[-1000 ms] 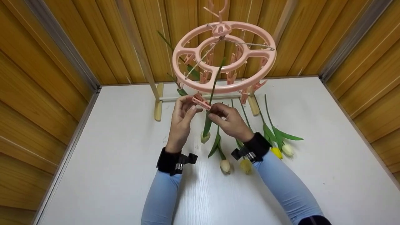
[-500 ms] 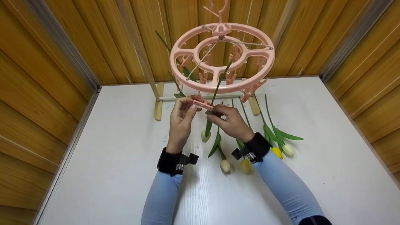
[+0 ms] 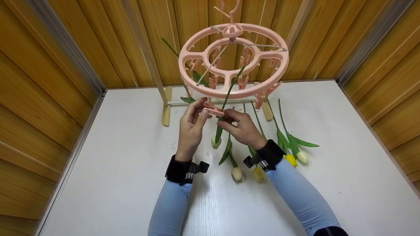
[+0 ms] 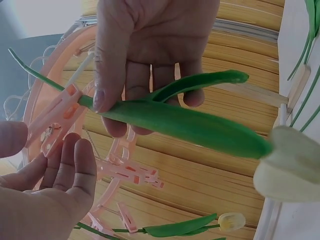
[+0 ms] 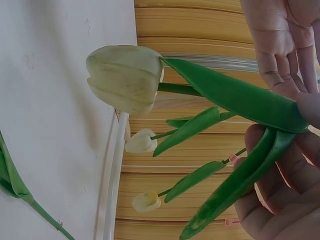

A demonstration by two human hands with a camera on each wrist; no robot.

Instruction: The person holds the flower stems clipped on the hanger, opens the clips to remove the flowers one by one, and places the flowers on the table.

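Note:
In the head view my left hand (image 3: 191, 129) pinches the handle end of a pink clothespin (image 3: 213, 110) hanging below the front rim of a round pink clip hanger (image 3: 226, 94). My right hand (image 3: 244, 129) pinches the green stem of an artificial white tulip (image 5: 125, 77) right where its leaves start. The bloom points down, and the stem (image 3: 231, 87) rises past the front of the hanger. In the left wrist view the stem crosses the clothespin's tip, with the right thumb close beside it.
More artificial tulips lie on the white table, including a cream one (image 3: 236, 174) and a yellow one (image 3: 290, 160). Others hang from the hanger's left side, their blooms (image 5: 141, 141) showing in the right wrist view. A wooden stand (image 3: 166, 111) rises behind.
The stem's upper end has leaned to the right, and the clothespin has shifted slightly right and down against the stem. The hanger has swayed a little; both hands keep their grip.

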